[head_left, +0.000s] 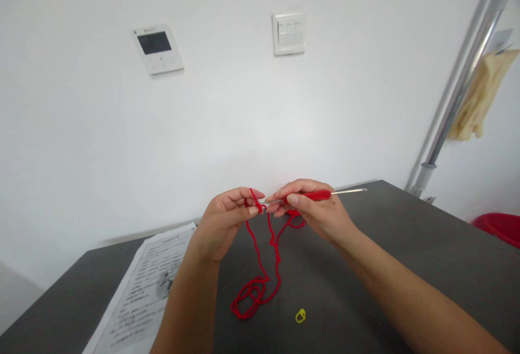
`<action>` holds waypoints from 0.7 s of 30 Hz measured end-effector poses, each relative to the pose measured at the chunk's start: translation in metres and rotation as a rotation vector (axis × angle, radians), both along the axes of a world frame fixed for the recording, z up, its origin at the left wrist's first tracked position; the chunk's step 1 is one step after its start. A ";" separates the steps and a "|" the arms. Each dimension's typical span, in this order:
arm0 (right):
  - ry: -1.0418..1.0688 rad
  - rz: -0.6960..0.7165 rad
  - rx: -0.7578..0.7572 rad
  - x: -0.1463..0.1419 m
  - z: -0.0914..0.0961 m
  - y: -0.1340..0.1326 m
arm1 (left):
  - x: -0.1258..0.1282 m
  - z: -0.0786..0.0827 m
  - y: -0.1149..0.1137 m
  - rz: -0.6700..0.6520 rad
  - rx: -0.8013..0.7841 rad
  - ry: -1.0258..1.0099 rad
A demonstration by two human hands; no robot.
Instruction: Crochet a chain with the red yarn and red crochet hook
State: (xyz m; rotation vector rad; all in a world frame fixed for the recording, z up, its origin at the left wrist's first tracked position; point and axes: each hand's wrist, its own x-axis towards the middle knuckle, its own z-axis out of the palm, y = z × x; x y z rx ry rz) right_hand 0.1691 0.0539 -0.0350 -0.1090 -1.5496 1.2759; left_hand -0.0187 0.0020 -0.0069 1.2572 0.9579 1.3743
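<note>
My left hand [227, 216] pinches red yarn [257, 246] between thumb and fingers, with a strand running up over the index finger. In my right hand [314, 208] is a crochet hook [319, 195] with a red handle, held like a pen. One thin metal end points left into the yarn at my left fingertips; the other sticks out to the right. From my hands the yarn hangs down to a loose coil [247, 299] on the dark table. More red yarn lies partly hidden behind my right hand. A yellow stitch marker [300, 316] lies near the front.
Printed sheets [142, 289] lie on the dark table [365, 267] beside my left forearm. The white wall behind carries a panel with a screen [157, 49] and a light switch [288, 33]. At right are a metal pole [463, 83], hanging yellowish gloves [481, 97] and a red basin [499, 227].
</note>
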 end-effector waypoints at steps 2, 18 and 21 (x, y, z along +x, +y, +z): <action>-0.059 -0.164 0.342 0.003 0.000 0.000 | 0.001 0.001 -0.001 -0.008 -0.028 -0.031; -0.134 -0.289 0.713 0.004 0.002 -0.002 | 0.007 0.007 -0.013 0.060 0.036 -0.013; -0.075 -0.241 0.550 0.006 0.003 -0.002 | 0.009 0.009 -0.013 0.070 0.053 -0.019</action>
